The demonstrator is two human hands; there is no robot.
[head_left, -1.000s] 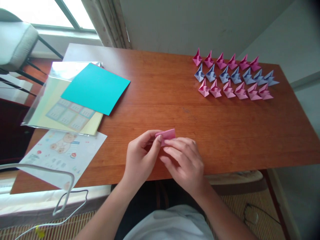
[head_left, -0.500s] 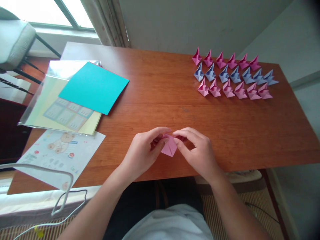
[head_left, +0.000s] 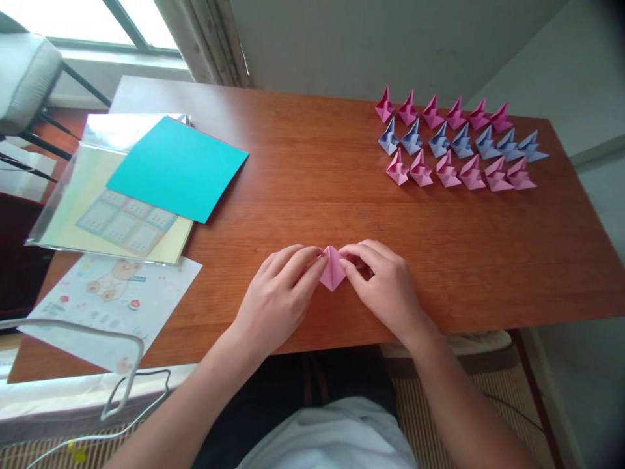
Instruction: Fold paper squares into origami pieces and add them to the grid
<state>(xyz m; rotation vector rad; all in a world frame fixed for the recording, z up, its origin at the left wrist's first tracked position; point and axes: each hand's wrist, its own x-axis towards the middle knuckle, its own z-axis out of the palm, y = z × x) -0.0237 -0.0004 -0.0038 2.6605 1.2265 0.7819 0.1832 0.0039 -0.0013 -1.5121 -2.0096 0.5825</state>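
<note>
A small pink folded paper (head_left: 333, 270), now a kite-like diamond shape, lies on the brown wooden table (head_left: 312, 195) near its front edge. My left hand (head_left: 278, 296) presses its fingertips on the paper's left side. My right hand (head_left: 385, 286) pinches the paper's right side with curled fingers. Both hands rest low on the table, touching the paper between them.
Three rows of finished folded paper figures (head_left: 454, 140), pink and blue, stand at the back right. A teal sheet (head_left: 178, 168) lies on a clear plastic sleeve of papers (head_left: 88, 195) at the left, above a printed instruction sheet (head_left: 112, 299). A white cable (head_left: 122, 384) hangs off the front left.
The pink paper went from a flat rectangle held above the table to a diamond shape pressed down on the table. Both hands lowered and moved slightly away from me.
</note>
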